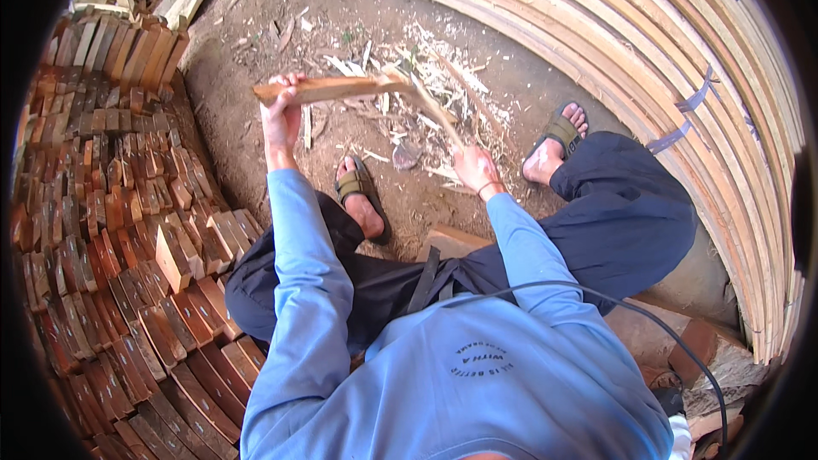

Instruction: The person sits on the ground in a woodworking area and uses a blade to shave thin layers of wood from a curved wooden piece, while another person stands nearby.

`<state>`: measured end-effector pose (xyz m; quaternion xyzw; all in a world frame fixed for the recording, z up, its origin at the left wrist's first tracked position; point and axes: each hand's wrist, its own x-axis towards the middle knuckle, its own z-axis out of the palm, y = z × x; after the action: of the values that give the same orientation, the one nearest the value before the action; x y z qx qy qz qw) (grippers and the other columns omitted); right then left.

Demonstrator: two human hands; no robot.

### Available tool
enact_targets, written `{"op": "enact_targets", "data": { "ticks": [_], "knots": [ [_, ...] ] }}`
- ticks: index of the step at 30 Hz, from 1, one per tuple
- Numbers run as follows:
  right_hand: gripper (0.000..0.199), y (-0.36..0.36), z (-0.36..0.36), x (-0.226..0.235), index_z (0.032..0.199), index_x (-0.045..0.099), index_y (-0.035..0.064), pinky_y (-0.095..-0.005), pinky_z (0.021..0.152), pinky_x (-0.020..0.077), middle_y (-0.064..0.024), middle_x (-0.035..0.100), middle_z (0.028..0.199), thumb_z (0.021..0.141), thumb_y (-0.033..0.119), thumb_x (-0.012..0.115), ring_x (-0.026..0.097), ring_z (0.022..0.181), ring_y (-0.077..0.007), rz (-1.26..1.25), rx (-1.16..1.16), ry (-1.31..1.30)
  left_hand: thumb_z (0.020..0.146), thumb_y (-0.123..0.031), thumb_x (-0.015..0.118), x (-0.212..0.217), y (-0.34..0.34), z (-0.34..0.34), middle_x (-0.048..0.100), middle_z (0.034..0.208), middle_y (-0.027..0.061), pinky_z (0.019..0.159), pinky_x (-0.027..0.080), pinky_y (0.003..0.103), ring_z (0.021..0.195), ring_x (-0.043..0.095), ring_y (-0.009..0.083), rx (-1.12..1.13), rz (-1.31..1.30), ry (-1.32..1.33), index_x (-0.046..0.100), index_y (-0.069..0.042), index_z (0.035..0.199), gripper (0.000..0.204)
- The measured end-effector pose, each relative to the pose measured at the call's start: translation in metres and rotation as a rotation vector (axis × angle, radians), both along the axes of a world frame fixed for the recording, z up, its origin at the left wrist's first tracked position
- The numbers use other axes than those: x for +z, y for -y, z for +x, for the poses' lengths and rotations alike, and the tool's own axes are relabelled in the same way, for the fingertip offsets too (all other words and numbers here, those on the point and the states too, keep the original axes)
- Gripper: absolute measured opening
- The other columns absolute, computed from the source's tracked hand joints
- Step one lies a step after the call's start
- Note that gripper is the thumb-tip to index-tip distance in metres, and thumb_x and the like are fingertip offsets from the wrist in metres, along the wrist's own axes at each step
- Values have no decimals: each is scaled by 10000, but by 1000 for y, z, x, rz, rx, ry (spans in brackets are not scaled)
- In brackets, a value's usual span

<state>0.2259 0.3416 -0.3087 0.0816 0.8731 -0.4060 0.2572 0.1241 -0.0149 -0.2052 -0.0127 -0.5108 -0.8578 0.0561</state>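
Observation:
My left hand (284, 111) is closed around the left end of a brown wooden board (336, 89), which I hold up off the ground, nearly level. In my right hand (476, 168) I grip a thin, pale wooden handle (436, 115). It slants up and to the left until its far end meets the right end of the board. What sits at that far end is blurred, so the kind of tool cannot be made out. Pale wood chips and shavings (439, 68) lie on the dirt floor below and behind the board.
Stacked short wood blocks (111, 230) fill the left side. Long planks tied with blue straps (596, 25) curve along the right. My sandalled feet stand either side of the chips. A block (452, 243) lies between my legs, and a black cable (665, 328) crosses my right side.

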Motion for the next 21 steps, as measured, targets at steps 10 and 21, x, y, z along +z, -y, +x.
{"op": "enact_targets", "data": {
  "ticks": [10, 21],
  "knots": [
    [394, 4, -8, 3, 892, 676, -64, -492, 743, 516, -297, 640, 784, 941, 301, 535, 662, 784, -430, 15, 23, -217, 748, 13, 682, 4, -2, -9, 556, 967, 73, 1081, 354, 411, 1087, 547, 259, 10, -21, 6, 549, -64, 927, 235],
    [472, -1, -3, -4, 891, 670, -72, -504, 688, 507, -306, 627, 754, 943, 372, 519, 653, 757, -443, -9, -36, -231, 774, -15, 663, 2, -3, -1, 551, 997, 70, 1098, 329, 416, 1132, 523, 261, 2, -39, 25, 542, -70, 956, 225]
  ]
}}
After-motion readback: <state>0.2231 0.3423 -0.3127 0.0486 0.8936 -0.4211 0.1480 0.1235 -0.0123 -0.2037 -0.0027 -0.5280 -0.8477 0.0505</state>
